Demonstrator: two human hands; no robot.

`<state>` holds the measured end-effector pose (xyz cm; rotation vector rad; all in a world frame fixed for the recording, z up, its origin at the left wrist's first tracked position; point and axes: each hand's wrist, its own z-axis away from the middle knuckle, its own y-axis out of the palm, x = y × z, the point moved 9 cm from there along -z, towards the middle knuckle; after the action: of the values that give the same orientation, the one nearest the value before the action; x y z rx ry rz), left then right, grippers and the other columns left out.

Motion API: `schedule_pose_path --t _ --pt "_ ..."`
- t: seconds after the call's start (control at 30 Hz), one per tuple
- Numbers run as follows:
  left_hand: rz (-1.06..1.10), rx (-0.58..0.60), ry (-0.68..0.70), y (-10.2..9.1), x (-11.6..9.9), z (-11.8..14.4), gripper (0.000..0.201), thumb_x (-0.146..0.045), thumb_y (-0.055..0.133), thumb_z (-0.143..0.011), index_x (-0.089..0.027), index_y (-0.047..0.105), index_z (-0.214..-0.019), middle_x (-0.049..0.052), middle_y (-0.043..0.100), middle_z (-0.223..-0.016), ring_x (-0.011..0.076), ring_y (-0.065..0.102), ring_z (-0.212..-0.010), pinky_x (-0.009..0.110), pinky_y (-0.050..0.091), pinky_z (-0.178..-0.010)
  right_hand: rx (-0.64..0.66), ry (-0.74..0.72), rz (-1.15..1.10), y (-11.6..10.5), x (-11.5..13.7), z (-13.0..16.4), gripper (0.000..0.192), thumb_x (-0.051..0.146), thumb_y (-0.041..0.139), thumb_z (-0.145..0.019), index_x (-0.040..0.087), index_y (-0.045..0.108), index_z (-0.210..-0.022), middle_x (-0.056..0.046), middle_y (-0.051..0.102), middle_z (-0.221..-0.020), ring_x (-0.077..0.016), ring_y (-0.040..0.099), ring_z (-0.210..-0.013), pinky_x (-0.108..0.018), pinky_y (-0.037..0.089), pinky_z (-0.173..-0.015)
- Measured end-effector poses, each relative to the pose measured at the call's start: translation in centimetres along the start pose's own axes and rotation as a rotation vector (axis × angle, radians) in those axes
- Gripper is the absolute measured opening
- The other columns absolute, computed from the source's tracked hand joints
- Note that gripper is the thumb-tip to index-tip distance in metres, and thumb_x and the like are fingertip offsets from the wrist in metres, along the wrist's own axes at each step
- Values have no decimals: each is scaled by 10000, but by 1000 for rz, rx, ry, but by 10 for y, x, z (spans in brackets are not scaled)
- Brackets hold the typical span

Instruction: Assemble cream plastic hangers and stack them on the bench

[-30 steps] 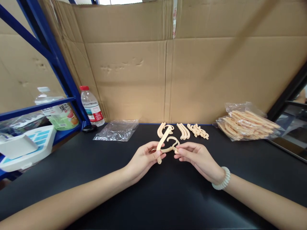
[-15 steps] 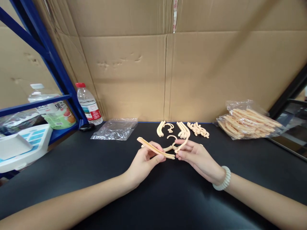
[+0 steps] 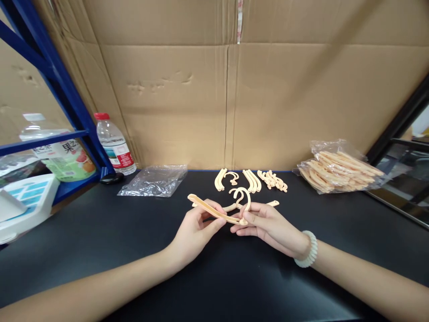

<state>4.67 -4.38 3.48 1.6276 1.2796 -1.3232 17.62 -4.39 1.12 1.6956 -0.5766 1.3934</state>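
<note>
My left hand (image 3: 200, 226) grips a beige hanger arm (image 3: 210, 209), a curved strip that slants down to the right. Between the fingers of my right hand (image 3: 263, 222) is a hanger hook (image 3: 247, 201), its curl upright and its base touching the right end of the strip. Whether the two are joined, I cannot tell. Behind my hands another hanger (image 3: 231, 207) lies on the table, partly hidden by the fingers; one arm tip (image 3: 273, 203) pokes out to the right of them.
Loose hanger arms (image 3: 252, 180) and a pile of hooks (image 3: 272, 180) lie at the back of the black table. A filled plastic bag (image 3: 340, 172) is at the right, a flat clear bag (image 3: 154, 181) at the left. A water bottle (image 3: 115, 147) stands by the blue frame.
My right hand has turned the hook so its curl points up, and its base has come onto the end of the hanger arm. The whole view has shifted slightly.
</note>
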Motion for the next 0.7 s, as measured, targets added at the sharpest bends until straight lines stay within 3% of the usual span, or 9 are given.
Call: schedule_pose_path --t 0.4,0.7 --pt "-52 -19 24 1 -6 2 91 -224 713 -759 -170 640 -761 20 633 -796 177 638 -784 303 528 -721 -89 1 96 -4 5 2 247 391 705 -819 158 630 -851 -52 699 -910 -156 686 -817 -295 548 -803" --pt "12 35 14 6 -1 4 102 -242 703 -778 -186 619 -795 4 610 -825 168 639 -825 307 527 -773 -169 -41 185 -5 10 5 283 419 731 -776 164 617 -820 -51 718 -826 -179 703 -755 -322 567 -745"
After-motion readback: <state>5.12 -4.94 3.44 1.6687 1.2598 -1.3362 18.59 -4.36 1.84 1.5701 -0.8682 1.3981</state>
